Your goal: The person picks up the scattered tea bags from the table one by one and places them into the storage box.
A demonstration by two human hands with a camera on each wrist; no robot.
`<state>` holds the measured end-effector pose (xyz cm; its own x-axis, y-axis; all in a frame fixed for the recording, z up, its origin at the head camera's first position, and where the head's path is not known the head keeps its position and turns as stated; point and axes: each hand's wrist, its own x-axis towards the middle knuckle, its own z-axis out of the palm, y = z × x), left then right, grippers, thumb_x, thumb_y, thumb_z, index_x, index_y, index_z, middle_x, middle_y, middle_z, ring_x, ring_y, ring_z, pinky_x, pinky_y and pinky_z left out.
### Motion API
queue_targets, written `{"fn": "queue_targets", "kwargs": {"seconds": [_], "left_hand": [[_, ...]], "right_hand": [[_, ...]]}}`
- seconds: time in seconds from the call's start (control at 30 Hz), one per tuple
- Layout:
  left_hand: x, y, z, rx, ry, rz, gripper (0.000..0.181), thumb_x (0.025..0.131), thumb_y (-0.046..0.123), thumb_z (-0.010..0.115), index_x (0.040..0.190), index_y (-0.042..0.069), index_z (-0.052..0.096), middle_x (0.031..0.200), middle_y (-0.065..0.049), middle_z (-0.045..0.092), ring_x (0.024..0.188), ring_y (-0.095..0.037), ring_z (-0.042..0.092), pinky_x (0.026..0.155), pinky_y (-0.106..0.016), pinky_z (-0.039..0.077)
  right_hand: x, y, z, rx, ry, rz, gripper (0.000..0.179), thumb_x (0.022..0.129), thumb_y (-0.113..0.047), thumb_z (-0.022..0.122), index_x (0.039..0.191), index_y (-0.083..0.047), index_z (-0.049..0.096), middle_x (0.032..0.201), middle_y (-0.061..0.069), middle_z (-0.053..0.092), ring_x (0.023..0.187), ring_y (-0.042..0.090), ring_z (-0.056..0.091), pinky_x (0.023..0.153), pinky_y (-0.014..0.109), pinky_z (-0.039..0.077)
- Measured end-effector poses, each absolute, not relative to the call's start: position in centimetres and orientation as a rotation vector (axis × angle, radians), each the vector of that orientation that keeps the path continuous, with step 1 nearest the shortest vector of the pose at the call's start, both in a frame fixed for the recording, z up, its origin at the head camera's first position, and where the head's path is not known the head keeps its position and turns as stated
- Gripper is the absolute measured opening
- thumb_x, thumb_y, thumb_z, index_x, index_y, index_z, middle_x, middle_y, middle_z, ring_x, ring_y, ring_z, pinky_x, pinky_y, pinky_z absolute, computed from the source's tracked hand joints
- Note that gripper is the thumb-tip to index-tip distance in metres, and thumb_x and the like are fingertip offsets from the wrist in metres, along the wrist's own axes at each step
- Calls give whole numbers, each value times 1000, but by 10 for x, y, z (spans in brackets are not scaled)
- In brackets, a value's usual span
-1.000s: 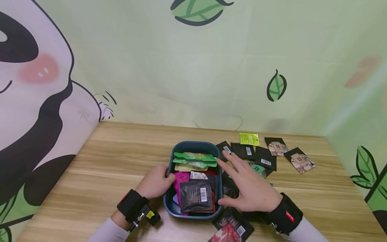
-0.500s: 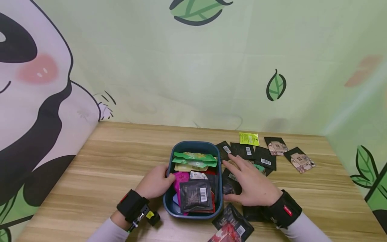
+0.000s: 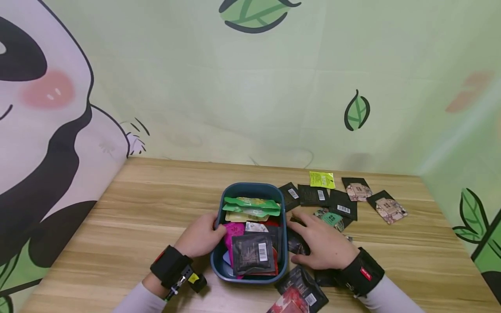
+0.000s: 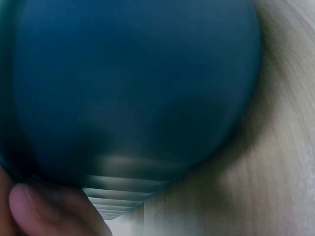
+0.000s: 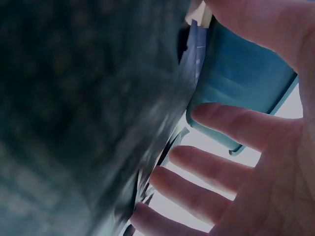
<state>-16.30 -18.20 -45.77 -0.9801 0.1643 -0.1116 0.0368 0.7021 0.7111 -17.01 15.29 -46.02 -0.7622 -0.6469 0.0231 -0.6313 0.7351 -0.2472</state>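
Note:
A blue plastic bin (image 3: 250,279) stands in the middle of the head view. Several packets lie inside: green ones (image 3: 252,208) at the back, a pink packet (image 3: 234,234) at the left, a black packet (image 3: 253,254) on top in front. My left hand (image 3: 200,237) grips the bin's left rim, thumb over the edge; the left wrist view is filled by the bin's outer wall (image 4: 138,73). My right hand (image 3: 326,243) hovers or rests beside the bin's right wall, over a black packet (image 3: 296,244). In the right wrist view its fingers (image 5: 206,167) are nearly straight and spread, and I see nothing held.
Black packets (image 3: 344,205) lie scattered on the wooden table (image 3: 168,187) to the bin's right, with a yellow packet (image 3: 322,179) behind. Two packets with house pictures (image 3: 387,207) lie farther right. A red-printed packet (image 3: 291,302) overlaps a black one (image 3: 303,287) in front.
My right hand has drawn back slightly toward me and lower, its fingers closer together. More of the green-patterned packet behind it shows. The left hand and bin have stayed in place.

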Motion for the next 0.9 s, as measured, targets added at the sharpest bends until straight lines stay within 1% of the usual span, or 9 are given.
{"fn": "queue_targets", "kwargs": {"seconds": [0.1, 0.23, 0.43, 0.63, 0.73, 0.9], "left_hand": [[-163, -182, -458, 155, 2738, 1138, 21, 91, 25, 54, 105, 15, 66, 69, -1, 50, 60, -17, 51, 54, -33, 40], [-163, -182, -458, 150, 2732, 1140, 20, 91, 26, 54, 104, 15, 65, 69, -1, 50, 60, -18, 51, 54, -33, 40], [-162, -181, -457, 157, 2737, 1133, 21, 91, 24, 54, 105, 14, 65, 69, -1, 51, 60, -17, 51, 55, -32, 40], [-162, -181, -455, 163, 2736, 1144, 20, 92, 23, 54, 104, 13, 66, 69, -2, 51, 60, -17, 51, 55, -33, 40], [-162, -180, -454, 161, 2735, 1144, 20, 92, 23, 54, 104, 13, 66, 69, -2, 51, 60, -17, 51, 55, -33, 40], [-161, -181, -453, 142, 2728, 1144, 21, 92, 24, 54, 106, 13, 66, 69, -2, 51, 59, -17, 51, 54, -32, 40]], "right_hand": [[-170, 152, -459, -1064, 2861, -375, 78, 78, -54, 72, 142, -13, 56, 143, 10, 49, 126, 27, 50, 102, 47, 43], [-171, 152, -459, -1071, 2874, -372, 71, 78, -51, 73, 138, -14, 60, 133, 4, 53, 119, 20, 52, 99, 43, 45], [-170, 152, -459, -1032, 2896, -348, 65, 77, -47, 74, 133, -14, 64, 132, 6, 54, 119, 23, 53, 98, 44, 45], [-171, 150, -459, -1002, 2918, -320, 63, 74, -44, 76, 129, -16, 67, 124, 4, 56, 107, 20, 53, 92, 42, 47], [-172, 150, -459, -1008, 2926, -347, 60, 73, -37, 76, 128, -15, 67, 117, 2, 57, 99, 18, 53, 87, 40, 48], [-177, 152, -461, -1019, 2964, -401, 57, 73, -21, 73, 128, -14, 66, 104, -1, 56, 82, 11, 50, 72, 32, 47]]}}
